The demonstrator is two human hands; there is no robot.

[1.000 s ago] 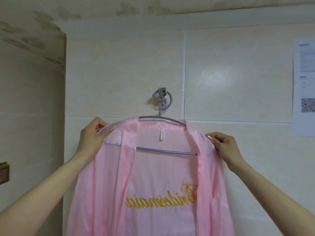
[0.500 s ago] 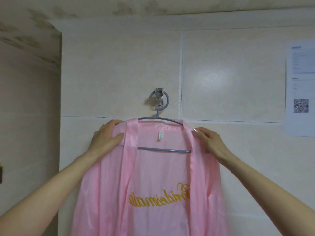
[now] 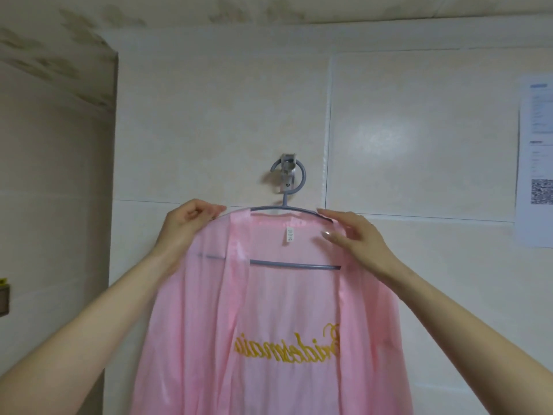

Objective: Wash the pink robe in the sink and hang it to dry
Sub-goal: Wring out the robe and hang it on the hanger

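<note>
Pink robe (image 3: 269,310): sheer satin, hung on a grey hanger (image 3: 294,266) whose round hook loops over a metal wall hook (image 3: 288,172) on the cream tiled wall (image 3: 209,130). Front open toward me; gold script embroidery (image 3: 287,345) reads mirrored through the back panel; small white label (image 3: 289,235) below the collar.

Left hand (image 3: 185,226): at the robe's left shoulder, its grip pinched narrow on the fabric edge at the top of the hanger arm.

Right hand (image 3: 356,238): at the robe's right shoulder, fingers (image 3: 332,215) laid over the hanger's top wire and the collar band, thumb in front on the cloth. I log this grip as a loose hold on the robe, not a tight clamp.

Paper notice (image 3: 535,163): printed, with a square code, stuck to the wall at right, well apart from the robe.

Ceiling (image 3: 89,22): stained, patchy.
</note>
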